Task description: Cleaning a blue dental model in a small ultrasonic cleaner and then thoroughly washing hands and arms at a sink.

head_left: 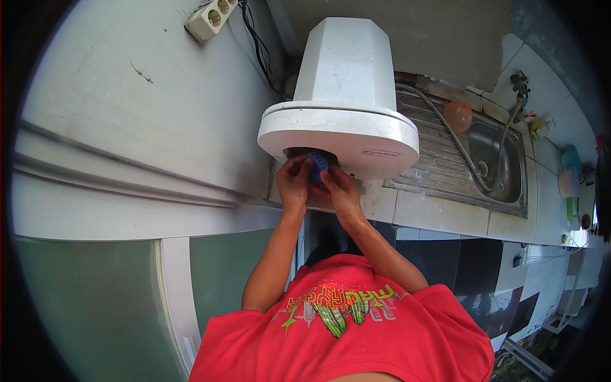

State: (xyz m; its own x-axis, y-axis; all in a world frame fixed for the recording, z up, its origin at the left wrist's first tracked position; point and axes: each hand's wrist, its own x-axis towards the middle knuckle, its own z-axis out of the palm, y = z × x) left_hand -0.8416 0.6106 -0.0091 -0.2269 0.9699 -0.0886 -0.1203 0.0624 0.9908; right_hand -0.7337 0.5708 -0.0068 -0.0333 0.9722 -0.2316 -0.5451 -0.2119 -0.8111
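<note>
A small dark-blue round thing with a ridged edge [317, 168] is held between both my hands. My left hand [294, 183] pinches it from the left with bent fingers. From the right, the fingers of my right hand [342, 193] close on its edge. Just behind it is a dark opening under the front of a white appliance [349, 70], which has a tall faceted top and a wide rounded rim. Whether the blue thing touches the opening, I cannot tell. My fingers cover part of it.
The appliance stands on a tiled counter [439, 212]. To its right is a metal sink [487, 156] with a grey hose [453, 135], an orange ball-like object [457, 116] and a tap [520, 89]. A white wall [127, 114] rises at left, with a power strip [212, 19] and dark cables above.
</note>
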